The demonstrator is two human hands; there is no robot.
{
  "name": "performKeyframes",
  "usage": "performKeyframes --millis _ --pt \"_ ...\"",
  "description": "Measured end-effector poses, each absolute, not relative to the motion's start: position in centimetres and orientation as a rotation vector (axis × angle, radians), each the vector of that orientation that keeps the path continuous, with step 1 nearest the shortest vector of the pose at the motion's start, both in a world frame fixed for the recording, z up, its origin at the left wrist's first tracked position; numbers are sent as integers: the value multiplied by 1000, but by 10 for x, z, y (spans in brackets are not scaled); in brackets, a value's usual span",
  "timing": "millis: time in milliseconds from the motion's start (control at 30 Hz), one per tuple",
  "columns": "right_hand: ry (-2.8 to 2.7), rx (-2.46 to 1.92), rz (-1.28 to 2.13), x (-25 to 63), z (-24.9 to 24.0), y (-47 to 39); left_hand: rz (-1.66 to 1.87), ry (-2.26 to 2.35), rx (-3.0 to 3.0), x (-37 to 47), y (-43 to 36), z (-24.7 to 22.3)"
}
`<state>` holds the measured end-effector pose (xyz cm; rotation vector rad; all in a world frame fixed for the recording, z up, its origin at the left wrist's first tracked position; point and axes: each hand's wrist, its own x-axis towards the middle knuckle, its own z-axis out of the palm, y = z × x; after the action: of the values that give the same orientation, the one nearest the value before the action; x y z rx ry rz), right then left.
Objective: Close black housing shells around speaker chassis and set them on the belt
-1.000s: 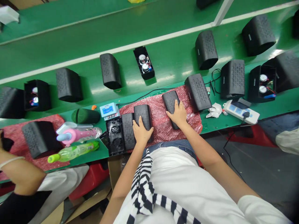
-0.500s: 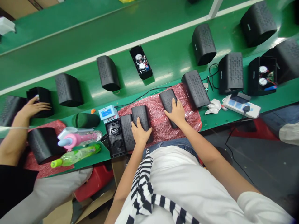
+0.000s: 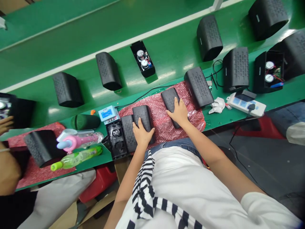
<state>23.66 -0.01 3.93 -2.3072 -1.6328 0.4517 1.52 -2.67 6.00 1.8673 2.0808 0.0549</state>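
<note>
My left hand (image 3: 143, 134) rests with spread fingers on the lower part of a black textured speaker cover (image 3: 142, 113). This cover partly overlaps another black textured cover (image 3: 128, 127) to its left. Farther right, my right hand (image 3: 179, 112) lies on a second black speaker cover (image 3: 169, 97), thumb and fingers apart. Red bubble wrap (image 3: 160, 127) is under the covers. Left of them sits an open black housing (image 3: 116, 136) with a round grille, below a light blue device with a screen (image 3: 108, 114). The undersides of both covers are hidden.
A black speaker (image 3: 199, 87) stands on the wrap's right side, near crumpled white paper (image 3: 217, 105) and a power strip (image 3: 247, 105). An open speaker box (image 3: 143, 58) lies on the green belt. At left are bottles (image 3: 78, 158) and a co-worker's hand (image 3: 6, 124).
My hands stay nearly still on the covers. The view shifts slightly. At the far left, the co-worker's hand and the open box by it have moved left, toward the frame's edge.
</note>
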Motion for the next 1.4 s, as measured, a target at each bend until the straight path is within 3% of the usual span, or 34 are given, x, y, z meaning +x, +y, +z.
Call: performKeyframes --millis 433,567,733,833,1033,1167,1400 --pt "-1624 -2304 458 235 38 1 -57 2134 1924 23 -26 54" --pt "-1664 -2315 466 235 47 3 -167 2050 1900 23 -16 73" --pt "-1693 -2288 220 244 89 2 160 2155 2063 22 5 121" --pt "-1668 -2299 142 246 94 0 219 2206 2107 28 8 117" --pt "-1953 -2159 421 236 50 -4 -112 1945 2208 38 1 58" --pt "-1727 -2104 584 248 36 0 -91 2015 2160 30 -3 57" --pt "-833 -1691 1558 293 11 5 -149 2171 1911 27 -11 67"
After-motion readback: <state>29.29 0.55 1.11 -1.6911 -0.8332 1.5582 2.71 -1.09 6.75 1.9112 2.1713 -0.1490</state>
